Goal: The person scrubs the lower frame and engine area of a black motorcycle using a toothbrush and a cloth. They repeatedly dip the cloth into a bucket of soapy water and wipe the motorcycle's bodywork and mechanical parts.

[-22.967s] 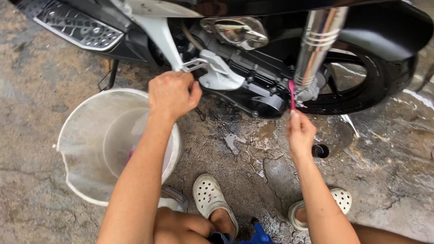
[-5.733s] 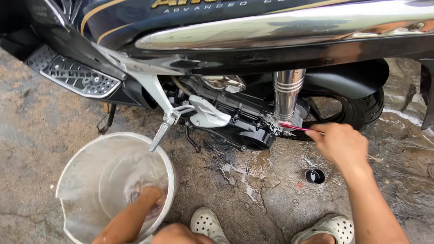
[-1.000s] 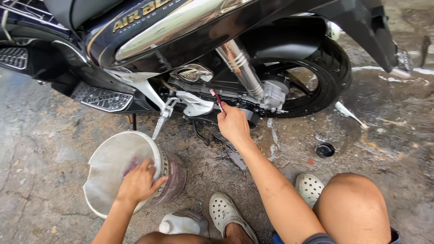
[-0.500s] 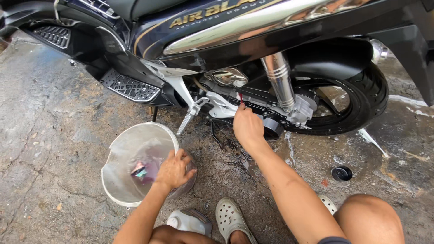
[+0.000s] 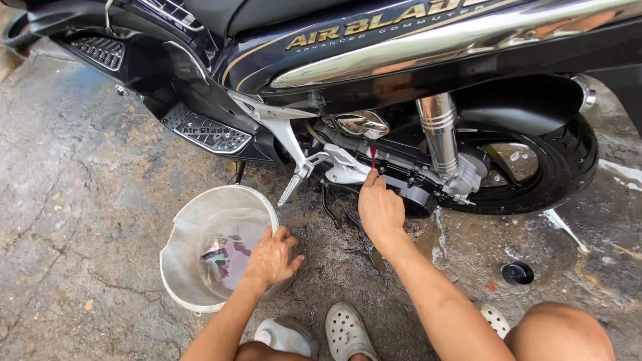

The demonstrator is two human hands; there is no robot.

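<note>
You crouch on wet, cracked concrete floor (image 5: 80, 220) beside a dark motorbike (image 5: 374, 73), both hands at work. Your right hand (image 5: 380, 208) is curled closed around a small red-handled brush (image 5: 373, 157), whose tip stands upright against the engine casing (image 5: 394, 170), just left of the chrome rear shock absorber (image 5: 438, 137). Only the top of the brush shows above your fingers; the bristles cannot be made out.

Your left hand (image 5: 271, 256) rests on the near rim of a pale plastic bucket (image 5: 194, 267), fingers bent over the edge and gripping it loosely. The bucket stands on the floor below the bike's footrest (image 5: 294, 184), tilted slightly, with shallow water and a small coloured object (image 5: 217, 255) lying at the bottom; what that object is cannot be told.

The rear tyre (image 5: 562, 167) sits to the right, streaked with suds, and soapy water pools on the ground beneath the engine. A small black round cap (image 5: 517, 273) lies on the floor, well apart from your right hand. Your pale perforated clogs (image 5: 348, 334) are planted near the bucket, and your bare knee (image 5: 562, 331) fills the lower right corner.
</note>
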